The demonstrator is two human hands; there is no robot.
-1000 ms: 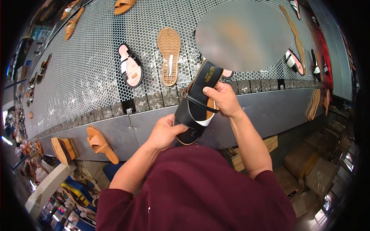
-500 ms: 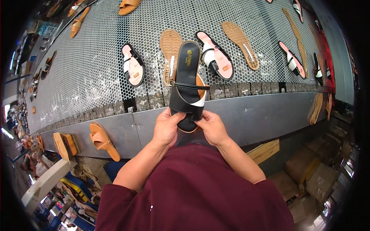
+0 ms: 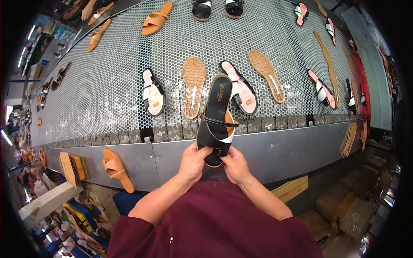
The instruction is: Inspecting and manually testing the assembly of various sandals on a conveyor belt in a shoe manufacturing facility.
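Between my two hands is a black sandal [image 3: 218, 96] with a black insole, a white piece on the strap and a thin buckled band. Its heel points away from me and its toe end is toward my body. My left hand [image 3: 192, 163] grips the left side of the toe, thumb on the front strap. On the other side my right hand [image 3: 236, 167] pinches the toe edge. Just beyond lie a tan outsole [image 3: 193, 73] and a pink-soled black-and-white upper [image 3: 246, 95], partly covered by the sandal. Another such upper [image 3: 154, 95] and a tan outsole [image 3: 266, 73] flank them.
The work surface is a perforated metal conveyor [image 3: 116, 69] with a grey metal front panel [image 3: 275, 150]. Tan sandals [image 3: 157, 19] and black sandals [image 3: 201, 9] lie farther off. One tan sandal [image 3: 117, 168] rests at the front left, near wooden blocks [image 3: 73, 167]. Boxes [image 3: 340, 193] stand lower right.
My hands and the sandal sit lower in the picture, as does the whole conveyor. More of the far sandals shows at the top. Both hands keep their grip on the sandal.
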